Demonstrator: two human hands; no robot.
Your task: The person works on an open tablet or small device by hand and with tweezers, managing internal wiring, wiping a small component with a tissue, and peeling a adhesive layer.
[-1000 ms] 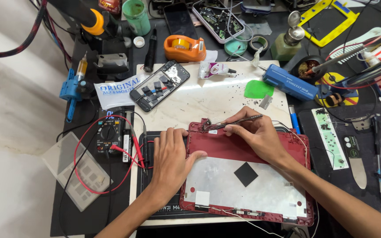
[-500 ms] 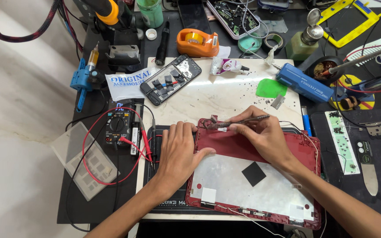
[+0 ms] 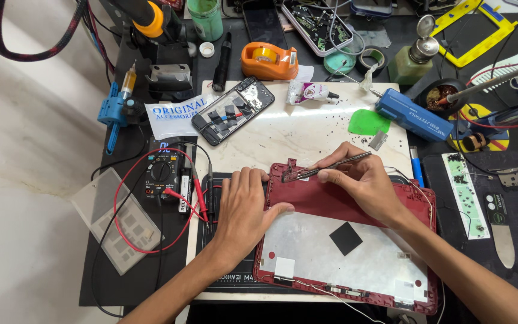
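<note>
On the white marble-patterned work slab, a red plastic laptop lid shell with a silvery foil lining is laid inner side up, its near part overhanging a dark mat. The shell's upper left corner is pressed down by the left hand, whose fingers are spread flat and narrow, the fingertips resting along the top edge and the thumb stretched onto the red surface; nothing is grasped by it. A thin dark metal probe, possibly tweezers, is pinched between the thumb and curled fingers of the right hand, and its tip is laid against the red hinge mount at the shell's top edge, just beside the left fingertips. A small black square pad is seen on the foil, near the right wrist.

To the left, a black multimeter with looping red leads is placed beside the mat. Behind the shell, an opened smartphone with its internals exposed is laid on the slab, and an orange tape dispenser is set further back. A blue cylindrical tool and a green plastic scrap are found to the right rear, well apart from both hands.
</note>
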